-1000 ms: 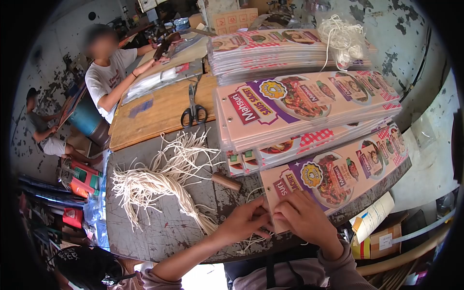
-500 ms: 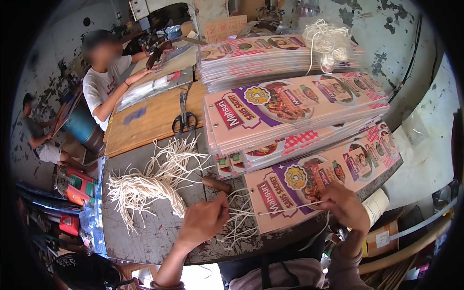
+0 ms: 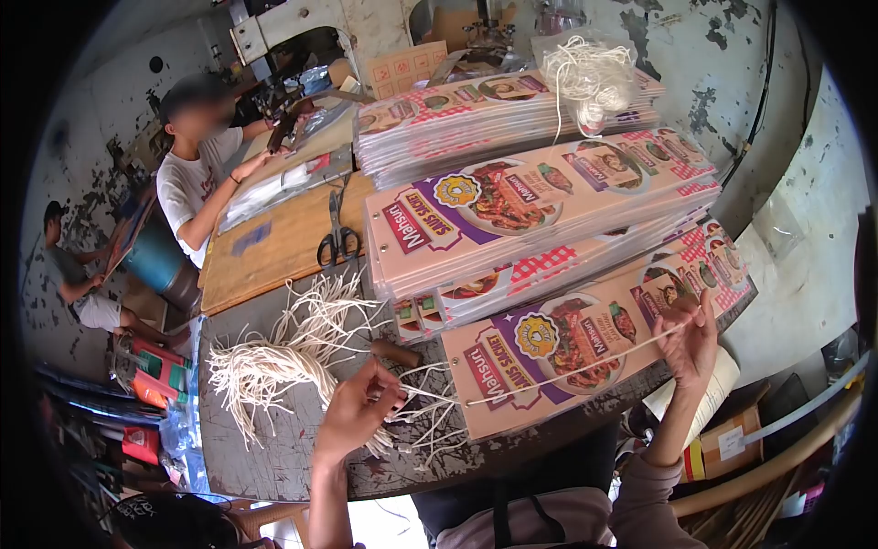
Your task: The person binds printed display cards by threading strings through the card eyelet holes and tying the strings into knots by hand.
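Note:
My right hand [image 3: 688, 343] grips a white string [image 3: 567, 373] between its fingers. That string runs taut across a printed food-picture sheet [image 3: 540, 340] to the eyelet at the sheet's left edge. Left of the sheet, my left hand [image 3: 358, 410] hovers low with its fingers curled; whether anything is in them is hidden. Several loose string ends [image 3: 430, 403] spread between that hand and the sheet. A brown cylindrical piece [image 3: 396, 353] lies just beyond my left fingers. A big bundle of cut white strings [image 3: 274, 366] lies farther left.
Behind the sheet rise stacks of similar printed sheets [image 3: 540, 206], topped at the back by a bag of tangled string [image 3: 590, 78]. Black-handled scissors [image 3: 338, 240] lie by a wooden board [image 3: 274, 247]. A co-worker [image 3: 197, 169] is across the table; another person [image 3: 78, 274] sits far left.
My right hand has moved right and up, drawing the string out longer across the sheet. My left hand has shifted slightly left, away from the sheet's edge. The head view has shifted a little.

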A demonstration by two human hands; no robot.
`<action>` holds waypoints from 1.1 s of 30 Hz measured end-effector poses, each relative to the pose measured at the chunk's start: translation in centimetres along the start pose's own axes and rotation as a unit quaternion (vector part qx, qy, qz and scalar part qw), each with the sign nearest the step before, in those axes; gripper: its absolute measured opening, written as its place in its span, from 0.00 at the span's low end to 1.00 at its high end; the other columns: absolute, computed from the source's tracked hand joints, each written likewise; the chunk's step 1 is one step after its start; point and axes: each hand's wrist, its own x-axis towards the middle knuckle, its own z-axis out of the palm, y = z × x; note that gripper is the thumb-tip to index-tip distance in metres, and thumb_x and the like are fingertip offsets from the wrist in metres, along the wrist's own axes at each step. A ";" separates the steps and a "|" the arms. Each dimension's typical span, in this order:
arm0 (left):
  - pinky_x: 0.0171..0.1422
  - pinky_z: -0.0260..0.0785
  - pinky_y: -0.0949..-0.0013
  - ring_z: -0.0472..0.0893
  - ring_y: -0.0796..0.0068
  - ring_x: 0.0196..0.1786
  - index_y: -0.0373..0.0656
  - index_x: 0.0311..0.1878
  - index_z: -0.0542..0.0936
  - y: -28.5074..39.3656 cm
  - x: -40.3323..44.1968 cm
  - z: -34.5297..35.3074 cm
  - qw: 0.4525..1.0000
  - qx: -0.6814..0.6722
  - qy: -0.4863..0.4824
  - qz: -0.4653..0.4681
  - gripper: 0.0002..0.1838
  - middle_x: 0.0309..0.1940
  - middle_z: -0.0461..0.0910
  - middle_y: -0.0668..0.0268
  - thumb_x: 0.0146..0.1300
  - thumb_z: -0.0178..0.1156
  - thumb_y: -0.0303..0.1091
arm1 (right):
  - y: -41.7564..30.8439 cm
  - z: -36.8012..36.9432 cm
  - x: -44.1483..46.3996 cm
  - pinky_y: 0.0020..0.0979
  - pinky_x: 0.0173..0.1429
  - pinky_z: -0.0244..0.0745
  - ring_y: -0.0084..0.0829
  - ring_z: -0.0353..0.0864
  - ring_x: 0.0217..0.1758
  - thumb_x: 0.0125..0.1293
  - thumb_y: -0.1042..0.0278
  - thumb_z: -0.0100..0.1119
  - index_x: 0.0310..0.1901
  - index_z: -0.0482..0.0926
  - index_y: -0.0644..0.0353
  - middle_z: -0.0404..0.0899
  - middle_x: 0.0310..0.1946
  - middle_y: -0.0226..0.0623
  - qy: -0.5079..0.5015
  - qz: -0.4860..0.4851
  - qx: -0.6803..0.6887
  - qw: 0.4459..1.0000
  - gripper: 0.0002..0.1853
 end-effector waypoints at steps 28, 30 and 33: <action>0.29 0.73 0.73 0.82 0.74 0.27 0.38 0.43 0.75 2.1 2.0 1.5 0.955 0.178 0.196 0.135 0.10 0.29 0.82 0.60 0.57 0.59 0.21 | 14.9 8.1 4.0 0.36 0.37 0.72 0.38 0.72 0.41 0.55 0.74 0.58 0.36 0.73 0.61 0.69 0.32 0.36 -0.391 -0.164 -0.771 0.475 0.07; 0.30 0.74 0.71 0.81 0.72 0.28 0.41 0.39 0.79 2.3 2.3 2.6 0.944 0.209 0.159 0.200 0.10 0.28 0.81 0.64 0.51 0.64 0.23 | 15.2 8.0 3.9 0.36 0.37 0.71 0.38 0.71 0.39 0.55 0.74 0.60 0.35 0.74 0.61 0.69 0.31 0.36 -0.396 -0.171 -0.770 0.471 0.07; 0.25 0.66 0.75 0.75 0.77 0.20 0.43 0.39 0.81 0.9 2.7 3.8 0.935 0.217 0.156 0.233 0.12 0.28 0.79 0.66 0.49 0.66 0.23 | 15.4 7.9 4.0 0.36 0.39 0.70 0.38 0.70 0.37 0.54 0.75 0.61 0.36 0.75 0.61 0.69 0.31 0.36 -0.406 -0.180 -0.772 0.455 0.08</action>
